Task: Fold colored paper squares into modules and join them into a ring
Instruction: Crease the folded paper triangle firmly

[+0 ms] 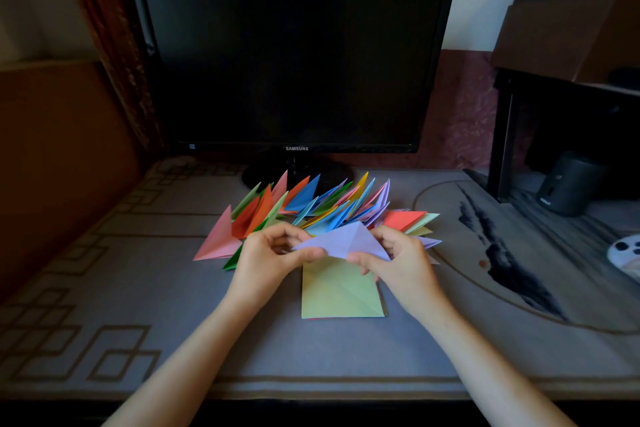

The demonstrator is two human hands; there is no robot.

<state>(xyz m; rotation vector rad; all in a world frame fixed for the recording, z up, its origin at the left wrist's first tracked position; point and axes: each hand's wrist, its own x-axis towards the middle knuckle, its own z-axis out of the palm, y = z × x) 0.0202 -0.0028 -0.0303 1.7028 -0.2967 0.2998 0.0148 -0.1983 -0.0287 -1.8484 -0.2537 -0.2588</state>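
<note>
Both hands hold a lilac paper above the counter: the left hand pinches its left corner, the right hand its right edge. A stack of squares lies just near them, folded modules farther.

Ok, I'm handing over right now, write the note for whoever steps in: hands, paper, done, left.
The left hand pinches the left end of the lilac paper, held above the table.
The right hand pinches its right end.
The folded modules, mixed colours, are piled behind the hands; whether any are joined, I cannot tell.
The stack of squares lies flat under the hands, pale green on top.
Done: many modules folded.
Left: finish the lilac fold, fold the stack, join all into a ring; no ring visible yet.
</note>
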